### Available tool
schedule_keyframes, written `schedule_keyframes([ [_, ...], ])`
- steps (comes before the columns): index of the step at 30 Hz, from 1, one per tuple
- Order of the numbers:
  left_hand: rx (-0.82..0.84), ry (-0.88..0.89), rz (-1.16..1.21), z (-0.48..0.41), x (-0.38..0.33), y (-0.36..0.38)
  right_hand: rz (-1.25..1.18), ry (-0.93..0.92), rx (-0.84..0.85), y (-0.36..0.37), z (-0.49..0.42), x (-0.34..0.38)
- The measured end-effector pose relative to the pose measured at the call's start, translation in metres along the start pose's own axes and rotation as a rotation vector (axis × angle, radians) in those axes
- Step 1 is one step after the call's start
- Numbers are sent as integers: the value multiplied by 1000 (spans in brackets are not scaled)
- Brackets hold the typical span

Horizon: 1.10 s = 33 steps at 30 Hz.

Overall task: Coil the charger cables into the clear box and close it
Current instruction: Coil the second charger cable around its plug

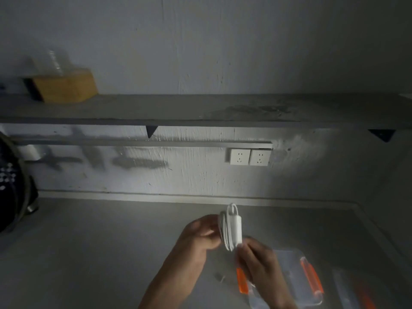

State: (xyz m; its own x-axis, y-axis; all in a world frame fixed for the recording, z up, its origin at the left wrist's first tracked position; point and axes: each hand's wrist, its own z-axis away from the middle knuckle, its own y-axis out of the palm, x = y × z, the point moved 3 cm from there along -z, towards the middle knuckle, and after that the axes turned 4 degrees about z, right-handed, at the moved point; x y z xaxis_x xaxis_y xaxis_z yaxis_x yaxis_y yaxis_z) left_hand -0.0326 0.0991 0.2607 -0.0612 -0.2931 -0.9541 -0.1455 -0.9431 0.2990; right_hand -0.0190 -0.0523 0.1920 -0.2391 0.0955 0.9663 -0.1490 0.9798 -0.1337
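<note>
A white charger cable (230, 227), wound into a tight upright bundle, is held above the grey counter between both hands. My left hand (200, 234) grips the bundle's left side. My right hand (259, 262) pinches its lower end from the right and is blurred. Below and to the right lies the clear box (287, 279) with orange latches, partly hidden by my right hand. A second clear piece with orange trim (354, 291), perhaps the lid, lies at the far right edge.
A small pale object (220, 278) lies on the counter left of the box. Two wall sockets (249, 156) sit under a long shelf (178, 109) bearing a yellow box (66, 85). A dark round object (11, 186) stands at the far left.
</note>
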Motion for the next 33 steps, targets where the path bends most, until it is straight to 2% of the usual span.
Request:
schedule_keyframes([
  [3, -133, -75, 364, -8, 17, -7, 265, -73, -18, 13, 22, -1],
  [5, -287, -98, 475, -14, 28, -18, 476, -114, 75, 21, 35, 3],
  [8, -403, -63, 258, -15, 34, -28, 677, -172, 132, 18, 38, 25],
  [11, -368, -45, 30, -7, 38, -26, 937, -547, 7, -9, 25, 72],
  [13, -294, -56, -24, -1, 36, -19, 1026, -693, 2, -25, 12, 93],
  [18, -68, -53, -140, 12, 20, 5, 940, -771, 8, -41, -9, 118],
  [23, -93, -76, -101, 10, 11, 1, 922, -772, -2, -40, -6, 125],
  [27, -96, -187, 192, 2, 12, -10, 828, -747, 198, -29, 10, 122],
  [29, -123, -250, 303, -1, 16, -17, 809, -718, 236, -27, 15, 115],
  [33, -51, -276, 189, 2, 22, -10, 803, -680, 158, -34, 3, 113],
])
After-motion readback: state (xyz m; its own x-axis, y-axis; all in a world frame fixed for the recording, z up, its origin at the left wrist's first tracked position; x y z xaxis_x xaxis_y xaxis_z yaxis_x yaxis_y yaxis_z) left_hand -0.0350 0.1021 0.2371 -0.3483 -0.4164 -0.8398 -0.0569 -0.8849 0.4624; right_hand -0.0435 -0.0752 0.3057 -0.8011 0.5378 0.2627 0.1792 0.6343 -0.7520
